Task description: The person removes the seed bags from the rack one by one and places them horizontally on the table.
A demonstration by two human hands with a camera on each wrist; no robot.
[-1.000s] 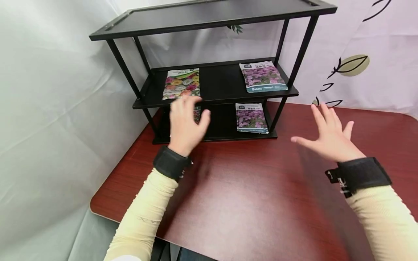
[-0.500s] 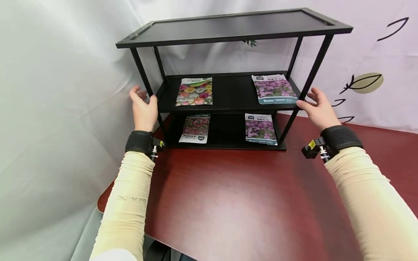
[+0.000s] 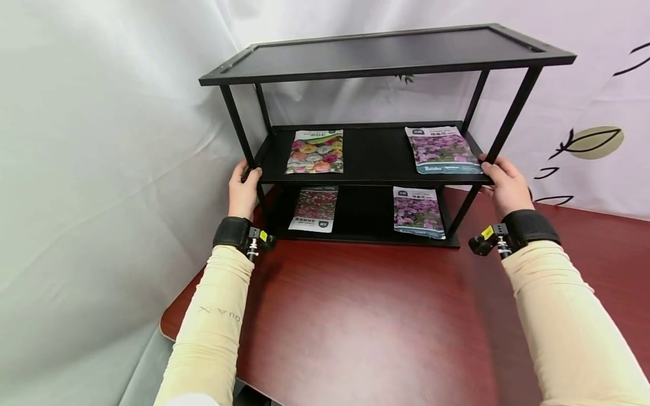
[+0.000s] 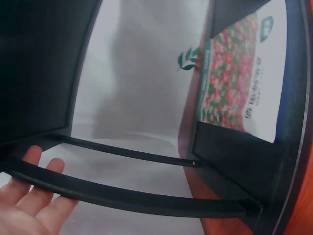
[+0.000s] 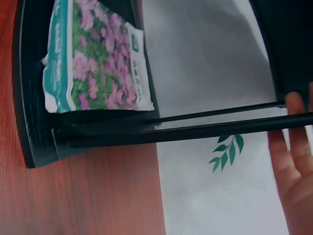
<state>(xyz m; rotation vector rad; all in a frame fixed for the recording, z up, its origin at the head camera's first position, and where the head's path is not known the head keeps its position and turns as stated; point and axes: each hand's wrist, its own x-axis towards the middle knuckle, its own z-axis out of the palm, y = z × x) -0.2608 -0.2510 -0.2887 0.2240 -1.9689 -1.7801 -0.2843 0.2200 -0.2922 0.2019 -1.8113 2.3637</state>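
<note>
A black three-tier metal shelf (image 3: 376,56) stands at the back of a red-brown table (image 3: 376,316). My left hand (image 3: 244,189) holds the left end of its middle tier, thumb hooked round the front corner. In the left wrist view the left hand's fingers (image 4: 29,205) lie fairly straight behind an end rail (image 4: 122,198). My right hand (image 3: 505,183) holds the right end the same way, and the right hand's fingers (image 5: 293,161) lie behind a rail (image 5: 195,131). The middle tier carries a mixed-flower packet (image 3: 316,152) and a purple-flower packet (image 3: 443,149).
The bottom tier holds a red-flower packet (image 3: 315,208) (image 4: 239,83) and another purple-flower packet (image 3: 418,212) (image 5: 93,63). The top tier is bare. A white curtain (image 3: 101,169) hangs close on the left and a leaf-print cloth (image 3: 589,141) behind. The table's rounded corner (image 3: 167,330) is near left.
Both hands moved outward from over the table to the shelf's two ends and closed onto the middle tier. My head view has tilted so the shelf sits lower in frame.
</note>
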